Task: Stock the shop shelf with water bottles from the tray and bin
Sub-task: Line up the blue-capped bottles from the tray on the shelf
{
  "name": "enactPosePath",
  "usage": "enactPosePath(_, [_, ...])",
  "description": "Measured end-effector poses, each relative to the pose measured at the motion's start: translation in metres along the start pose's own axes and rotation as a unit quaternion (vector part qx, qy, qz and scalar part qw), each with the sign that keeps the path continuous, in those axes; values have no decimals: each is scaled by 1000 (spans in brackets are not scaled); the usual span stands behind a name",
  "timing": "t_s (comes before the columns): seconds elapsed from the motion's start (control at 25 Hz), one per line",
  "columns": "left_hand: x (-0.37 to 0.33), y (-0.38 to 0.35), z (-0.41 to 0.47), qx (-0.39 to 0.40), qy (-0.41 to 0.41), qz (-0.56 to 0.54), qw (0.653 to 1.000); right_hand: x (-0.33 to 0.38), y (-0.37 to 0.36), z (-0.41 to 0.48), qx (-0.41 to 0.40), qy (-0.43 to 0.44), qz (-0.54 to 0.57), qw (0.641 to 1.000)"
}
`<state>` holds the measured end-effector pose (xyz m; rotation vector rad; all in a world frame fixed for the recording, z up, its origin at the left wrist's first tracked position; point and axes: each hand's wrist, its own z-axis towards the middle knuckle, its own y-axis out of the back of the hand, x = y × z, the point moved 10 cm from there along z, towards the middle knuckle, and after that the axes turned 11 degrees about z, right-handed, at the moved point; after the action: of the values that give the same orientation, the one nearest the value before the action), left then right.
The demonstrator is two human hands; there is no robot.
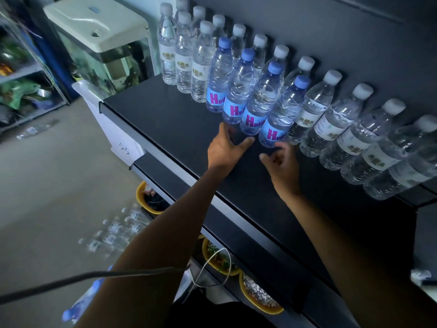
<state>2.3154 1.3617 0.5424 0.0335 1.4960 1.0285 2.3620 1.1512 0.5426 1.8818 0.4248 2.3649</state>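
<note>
**Both hands at the blue-capped bottles on the black shelf**

Four clear plastic water bottles with blue caps and blue labels bearing magenta letters (260,100) stand upright in a slanting row on the flat black shelf top (165,119), each touching the next; behind them and running on to the left and right, a long line of clear bottles with white caps and pale labels (331,114) stands against the dark back panel (331,31).

The left hand (225,147) reaches in with fingers straight and thumb spread wide, gripping nothing; its fingertips are at the base of the second blue-capped bottle from the left, its thumb just beside the base of the third; the right hand (281,159) hovers just near of the fourth, fingers loosely curled and half open, nothing held.

Far left stands a glass fish tank with a cream plastic lid (94,22); on the grey floor at near left lie several blurred clear bottles (113,233); under the shelf edge sit yellow bowls (260,297); a dark cable (71,278) crosses the left forearm.
</note>
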Motion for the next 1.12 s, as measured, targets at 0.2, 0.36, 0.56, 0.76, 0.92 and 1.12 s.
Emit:
enactPosePath(0.2, [28, 52, -81, -102, 34, -113, 988, 49, -41, -91, 115, 107, 31, 987])
enactPosePath(0.36, [109, 94, -183, -206, 149, -156, 954, 67, -88, -165, 224, 143, 60, 962])
enactPosePath(0.56, [251, 116, -389, -288, 357, -65, 886, 3, -159, -293, 375, 114, 44, 919])
enactPosePath(0.76, [362, 75, -546, -227, 507, 30, 831, -131, -207, -417, 525, 46, -78, 847])
enactPosePath(0.92, [443, 33, -607, -150, 578, 76, 799, -226, -255, -476, 594, 32, -173, 785])
enactPosePath(1.12, [524, 21, -601, -133, 566, 148, 800, -305, -345, -507, 618, 60, -249, 743])
